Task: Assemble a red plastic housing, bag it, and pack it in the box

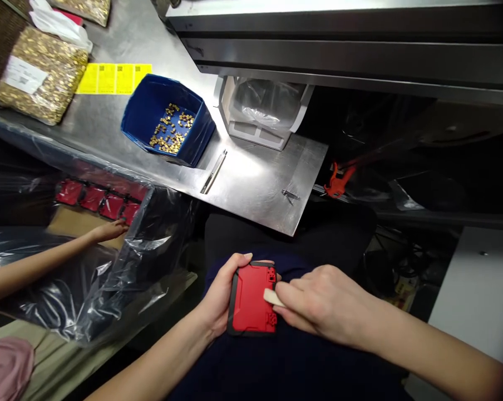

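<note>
Head view, looking down over the lap. Holding a red case [251, 301] with a black edge low in the middle of the picture, over dark blue cloth on the lap. Gripping it from its left side with the left hand [220, 292]: thumb curling over the top left corner, fingers wrapping under and behind, so the case is lying face up across them. Pressing a small pale stick [272, 297] against the right half of the red face with the right hand [322, 303], fingers closed in a pinch around the stick, knuckles up, fingertips just touching the case's right edge. Only the stick's left end is showing; the rest is hiding under the fingers.

Above the hands, resting on a steel table [251, 184]: a blue bin [145, 108] holding small brass parts [170, 131], a white holder [260, 131] lined with clear plastic just to its right, yellow labels [113, 78] behind, and a bag of brass parts [38, 75] at far left. Lying near the bin, a thin metal strip [213, 171]. Reaching in from the left, another person's hand [109, 230], just beside a row of red cases [97, 197] inside a plastic-lined box.
</note>
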A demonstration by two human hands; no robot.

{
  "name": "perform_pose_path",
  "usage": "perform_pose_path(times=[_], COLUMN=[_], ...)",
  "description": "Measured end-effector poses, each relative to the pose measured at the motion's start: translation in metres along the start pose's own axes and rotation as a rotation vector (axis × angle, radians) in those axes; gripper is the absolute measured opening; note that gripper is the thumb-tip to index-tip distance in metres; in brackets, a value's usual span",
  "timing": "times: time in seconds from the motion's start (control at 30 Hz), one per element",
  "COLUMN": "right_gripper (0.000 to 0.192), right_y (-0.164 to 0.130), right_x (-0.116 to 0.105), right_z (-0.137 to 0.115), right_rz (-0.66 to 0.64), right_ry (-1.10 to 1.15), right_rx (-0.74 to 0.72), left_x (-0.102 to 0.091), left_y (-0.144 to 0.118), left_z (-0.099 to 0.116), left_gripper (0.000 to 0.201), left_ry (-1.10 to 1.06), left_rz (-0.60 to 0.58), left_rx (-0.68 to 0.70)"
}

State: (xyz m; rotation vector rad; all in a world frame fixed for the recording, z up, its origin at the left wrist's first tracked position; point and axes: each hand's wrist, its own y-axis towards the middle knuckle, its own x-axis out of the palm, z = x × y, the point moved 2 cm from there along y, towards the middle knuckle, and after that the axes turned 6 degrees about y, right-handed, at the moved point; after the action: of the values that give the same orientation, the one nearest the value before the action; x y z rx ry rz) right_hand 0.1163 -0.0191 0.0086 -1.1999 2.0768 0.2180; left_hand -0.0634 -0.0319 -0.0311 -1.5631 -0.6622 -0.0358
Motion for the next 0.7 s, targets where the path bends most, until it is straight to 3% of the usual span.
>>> perform_pose_path(times=[0.23,0.33,0.7], right_gripper=[0.024,0.024,0.024], right_y=[0.0044,0.0022,-0.0007], right_x=[-0.0068,-0.0075,-0.0025], right_z=[0.0004,-0.001,-0.0008], right_rz=[-0.102,-0.136,-0.123], right_ry=[0.036,0.068,0.141], right_rx=[0.072,0.04,0.088], left_x=[-0.0021,-0.0015,0.0021], left_y=[0.0035,0.0038,0.0077], left_z=[-0.0006,-0.0003,-0.0011], left_gripper=[0.043,0.044,0.045], left_ry=[-0.006,0.004,0.088], left_rz=[-0.027,-0.053,-0.021], left_rx=[-0.06,-0.033,-0.013])
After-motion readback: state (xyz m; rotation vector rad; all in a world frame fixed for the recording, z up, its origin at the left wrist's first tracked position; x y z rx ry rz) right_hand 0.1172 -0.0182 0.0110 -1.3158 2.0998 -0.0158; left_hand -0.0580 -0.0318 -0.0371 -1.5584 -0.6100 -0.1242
